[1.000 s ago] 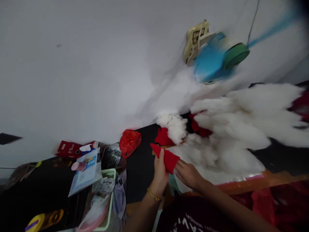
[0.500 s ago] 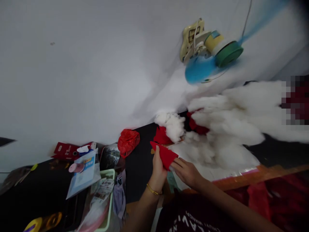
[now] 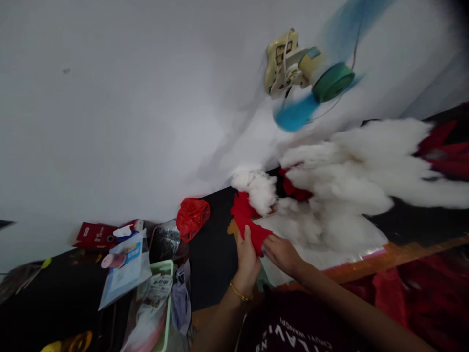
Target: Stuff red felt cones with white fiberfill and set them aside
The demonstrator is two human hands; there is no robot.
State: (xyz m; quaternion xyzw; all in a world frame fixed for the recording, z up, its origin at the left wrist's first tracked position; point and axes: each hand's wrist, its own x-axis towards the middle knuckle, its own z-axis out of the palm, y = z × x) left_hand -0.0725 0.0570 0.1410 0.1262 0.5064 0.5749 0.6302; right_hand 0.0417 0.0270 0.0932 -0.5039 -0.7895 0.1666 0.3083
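Note:
A small red cloth piece (image 3: 255, 233), wide at the near end and narrower at the far end, is held up over the table. My left hand (image 3: 247, 256) is closed round its lower side, the thumb lying on top. At its wide end, the closed fingers of my right hand (image 3: 281, 252) grip the edge; the fingertips are partly hidden at the opening. Just behind lies more red cloth (image 3: 242, 204), which overlaps the held piece in view. White fluffy stuffing (image 3: 264, 193) sits beside it, and a large heap of stuffing (image 3: 340, 195) spreads to the right.
A fan (image 3: 333, 82) with blurred blue blades is on the wall. Left of my hands are a crumpled red plastic bag (image 3: 193, 217), a pale green basket (image 3: 169, 293) with packets, a pink thread spool (image 3: 113, 260) and a tape roll (image 3: 80, 341). Red fabric (image 3: 428, 293) lies lower right.
The red piece has turned from a smooth cone pointing left to a more crumpled shape pointing up-left. My left hand has shifted slightly right and down, and my right hand's fingers have bent inward.

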